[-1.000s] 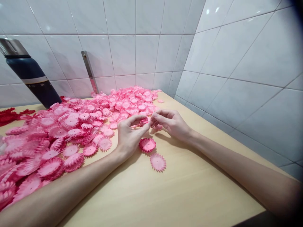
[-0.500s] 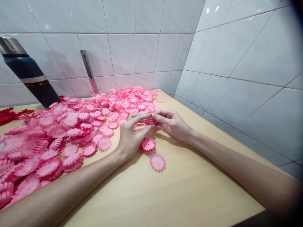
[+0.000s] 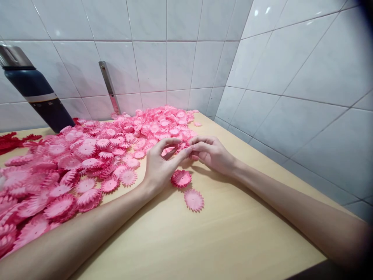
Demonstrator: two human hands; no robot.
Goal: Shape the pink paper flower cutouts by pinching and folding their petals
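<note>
My left hand and my right hand meet over the table, fingertips almost touching. Between them is a pink petal disc, a round piece with a notched edge, mostly covered by fingers. My right thumb and fingers are pinched on it. My left thumb presses at its near side, with the index finger arched above. Just below the hands lies a darker-edged pink petal disc, and nearer to me a flat light pink disc. A large heap of similar discs spreads to the left and behind.
A dark blue bottle with a steel cap stands at the back left, near some red pieces. A metal strip leans at the tiled wall. The pale wooden table ends at the tiled side wall on the right.
My left thumb has moved right and up toward my right fingertips, and the left index finger has arched back. The right hand has hardly moved.
</note>
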